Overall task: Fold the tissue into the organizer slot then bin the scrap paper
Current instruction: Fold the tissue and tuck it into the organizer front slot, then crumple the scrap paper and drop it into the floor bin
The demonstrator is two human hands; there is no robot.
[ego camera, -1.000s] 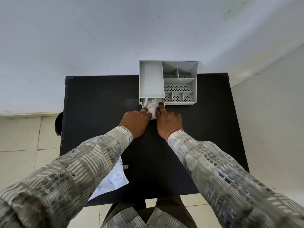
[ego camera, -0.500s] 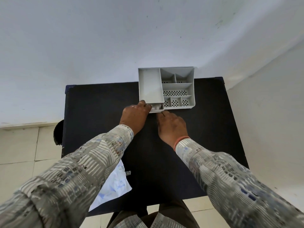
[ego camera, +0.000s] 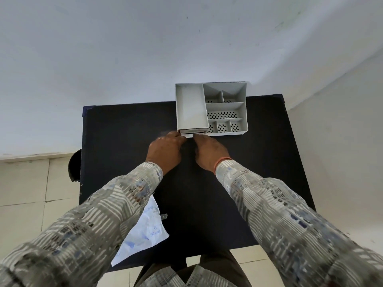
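Note:
The grey organizer (ego camera: 211,108) stands at the far edge of the black table (ego camera: 124,141). Its low front slot (ego camera: 191,131) under the long left compartment shows only a thin pale strip, so the tissue is mostly hidden inside. My left hand (ego camera: 165,151) is at the slot's left corner with its fingers curled and blurred, and nothing shows in it. My right hand (ego camera: 209,152) lies flat, with its fingertips touching the slot's front edge. The scrap paper (ego camera: 145,230), white with blue print, lies at the table's near left edge, partly under my left sleeve.
A dark round object (ego camera: 73,164) sits on the tiled floor by the table's left side. White walls close in behind and to the right of the table. The organizer's right compartments have perforated bottoms and hold nothing.
The tissue that stuck out between my fingers a second ago has gone into the slot. Both hands have drawn back slightly toward me, and the view has tilted.

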